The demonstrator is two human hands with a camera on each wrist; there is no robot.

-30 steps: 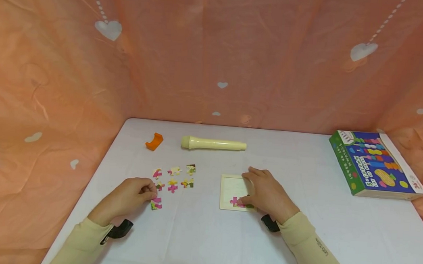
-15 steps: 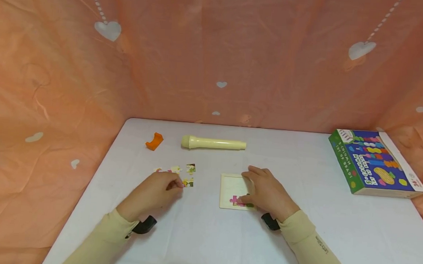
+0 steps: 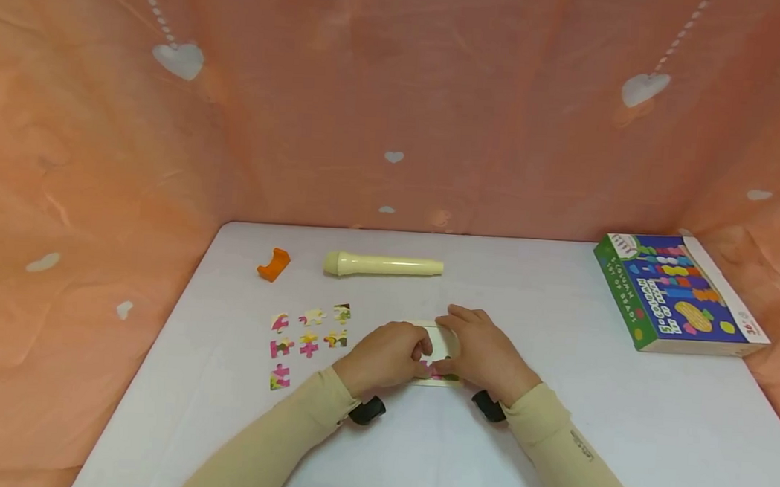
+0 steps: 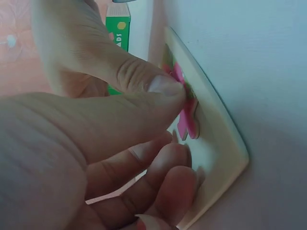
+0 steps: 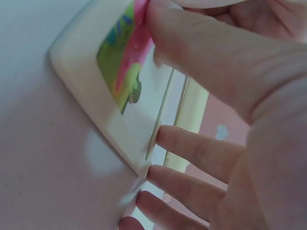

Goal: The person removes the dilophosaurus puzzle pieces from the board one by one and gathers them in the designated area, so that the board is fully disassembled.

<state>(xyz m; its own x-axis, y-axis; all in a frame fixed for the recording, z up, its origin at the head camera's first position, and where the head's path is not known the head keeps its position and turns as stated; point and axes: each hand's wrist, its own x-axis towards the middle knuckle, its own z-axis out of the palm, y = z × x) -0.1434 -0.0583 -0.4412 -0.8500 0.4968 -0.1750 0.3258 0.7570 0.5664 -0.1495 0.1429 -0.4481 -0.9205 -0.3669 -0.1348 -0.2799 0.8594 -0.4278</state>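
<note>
In the head view a shallow square puzzle tray [image 3: 436, 383] lies on the table, partly covered by both hands. Pink and green jigsaw pieces [image 5: 129, 60] lie joined along its near side. My left hand [image 3: 386, 356] has come over the tray's left part. Its thumb meets the right thumb on the pink piece [image 4: 190, 122] in the left wrist view, the other fingers loosely bent above the bare bottom. My right hand [image 3: 486, 357] rests across the tray's right side, thumb on the pieces and extended fingers touching the rim [image 5: 120, 148]. Further loose jigsaw pieces [image 3: 308, 345] lie in rows to the left.
A pale yellow toy microphone-like rod [image 3: 388, 266] lies behind the tray. Left of it is an orange curved block [image 3: 273, 265]. A bead-set box [image 3: 682, 295] sits at the table's back right. Pink cloth [image 3: 391, 109] hangs behind the table.
My left hand has moved right, from the loose pieces across to the tray. My right hand keeps its place on the tray. The whole head view has shifted slightly.
</note>
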